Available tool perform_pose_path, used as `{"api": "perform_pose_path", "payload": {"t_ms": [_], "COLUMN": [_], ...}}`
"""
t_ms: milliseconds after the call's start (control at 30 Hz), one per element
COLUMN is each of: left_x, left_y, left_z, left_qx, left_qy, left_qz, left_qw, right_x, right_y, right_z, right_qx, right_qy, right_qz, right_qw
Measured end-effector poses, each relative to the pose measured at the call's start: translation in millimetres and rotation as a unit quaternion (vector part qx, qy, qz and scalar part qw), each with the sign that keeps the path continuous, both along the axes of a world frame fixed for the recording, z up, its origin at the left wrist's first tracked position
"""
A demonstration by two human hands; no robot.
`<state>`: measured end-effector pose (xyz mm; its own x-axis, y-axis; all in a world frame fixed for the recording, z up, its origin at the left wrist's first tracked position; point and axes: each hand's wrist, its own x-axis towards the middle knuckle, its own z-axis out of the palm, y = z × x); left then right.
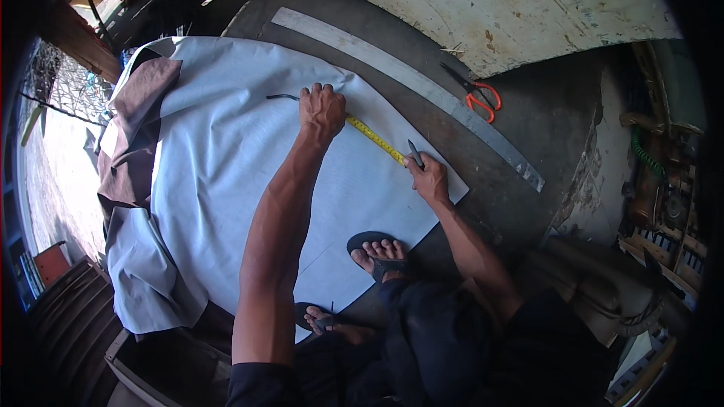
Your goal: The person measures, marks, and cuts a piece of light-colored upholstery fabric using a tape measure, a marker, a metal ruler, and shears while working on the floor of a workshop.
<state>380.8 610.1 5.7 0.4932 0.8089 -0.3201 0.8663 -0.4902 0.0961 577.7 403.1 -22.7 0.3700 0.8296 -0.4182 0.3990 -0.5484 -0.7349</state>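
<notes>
Head view | grey sheet (249,181) on concrete floor (528,151) | left hand (321,109) fingers press tape measure (375,137) | right hand (428,177) fingers pinch pen (415,153)

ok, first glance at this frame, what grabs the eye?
The big pale grey sheet spread over the floor, with both arms stretched across it. The left hand pins a yellow tape measure flat; the right hand holds a pen at its other end. Orange-handled scissors lie beyond a long metal straightedge.

the grey concrete floor (528,136) carries a pale blue-grey sheet (226,166), a long metal straightedge (422,87), orange-handled scissors (475,94) and a weathered board (490,0).
</notes>
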Motion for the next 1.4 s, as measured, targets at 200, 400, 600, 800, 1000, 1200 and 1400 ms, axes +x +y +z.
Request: {"api": "perform_pose_path", "payload": {"t_ms": [200, 400, 600, 800, 1000, 1200, 1400], "left_x": [-15.2, -27.1, -18.9, -0.5, -6.4, -5.9, -2.9], "left_y": [27.1, 50.5, 55.6, 52.2, 47.3, 50.0, 50.1], "left_z": [3.1, 10.4, 5.1, 7.1, -5.5, -1.3, 1.3], "left_qx": [-0.043, -0.039, -0.035, -0.031, -0.01, 0.006, -0.001], "left_qy": [0.005, 0.02, 0.062, 0.083, 0.061, 0.084, 0.099], "left_qz": [-0.007, -0.018, 0.017, 0.009, 0.03, 0.016, 0.015], "left_qw": [0.999, 0.999, 0.997, 0.996, 0.998, 0.996, 0.995], "right_x": [-3.5, -4.9, -2.3, 6.9, -3.5, -49.1, -63.4], "right_y": [3.3, -2.6, -5.9, -7.6, 9.6, 75.2, 113.1], "right_z": [-1.1, -4.0, -12.8, -13.5, 22.7, 45.9, 25.8], "right_qx": [-0.033, 0.007, -0.01, 0.03, 0.029, 0.167, 0.104], "right_qy": [-0.026, -0.05, -0.081, -0.153, 0.062, 0.339, 0.199], "right_qz": [-0.003, 0.008, 0.036, 0.082, 0.0, -0.038, -0.043], "right_qw": [0.999, 0.999, 0.996, 0.984, 0.998, 0.925, 0.973]}}
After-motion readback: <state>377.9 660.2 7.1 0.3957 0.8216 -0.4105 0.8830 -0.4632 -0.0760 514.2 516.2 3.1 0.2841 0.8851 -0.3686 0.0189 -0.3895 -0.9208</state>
